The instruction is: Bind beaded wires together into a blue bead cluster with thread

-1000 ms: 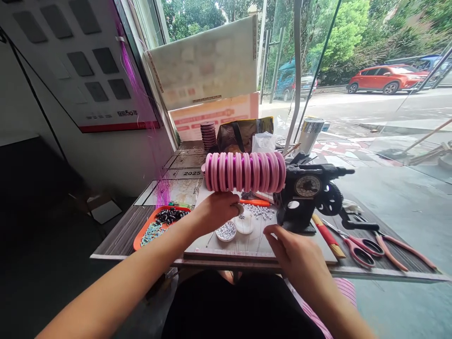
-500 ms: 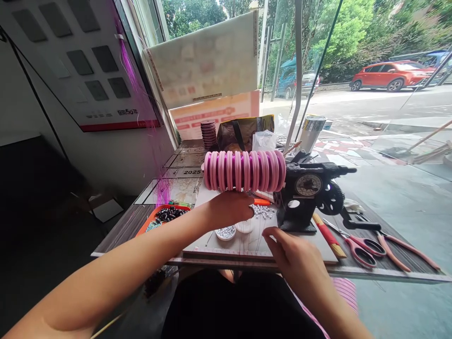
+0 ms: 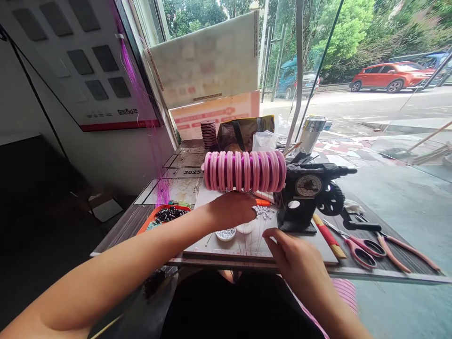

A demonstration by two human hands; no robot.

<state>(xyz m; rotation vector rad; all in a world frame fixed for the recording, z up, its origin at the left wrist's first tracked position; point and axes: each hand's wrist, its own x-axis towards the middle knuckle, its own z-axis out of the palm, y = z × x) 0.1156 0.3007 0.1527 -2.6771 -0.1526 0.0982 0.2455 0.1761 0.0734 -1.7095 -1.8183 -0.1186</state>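
Note:
A row of pink spools (image 3: 245, 171) wound with bright purple thread sits on the shaft of a black hand-cranked winder (image 3: 303, 193). My left hand (image 3: 235, 209) is just under the spools, its fingers curled and mostly turned away; what they hold is hidden. Lower and to the right, my right hand (image 3: 294, 249) has thumb and forefinger pinched together near the board's front edge. Fine strands (image 3: 246, 245) hang between the hands, but I cannot tell whether either hand grips one. Silvery beads (image 3: 264, 213) lie loose beyond the hands, and a small white dish (image 3: 226, 234) holds more.
An orange tray (image 3: 148, 221) of black pieces stands left. Right of the winder lie a red-wrapped brush (image 3: 328, 237), scissors (image 3: 363, 249) and pliers (image 3: 399, 254). The crank handle (image 3: 365, 226) juts right. Behind are stacked dark spools (image 3: 208, 135) and a bag (image 3: 229, 136).
My left hand has shifted slightly to the right under the spools. The right hand stays in its pinch, and the spools and winder look the same.

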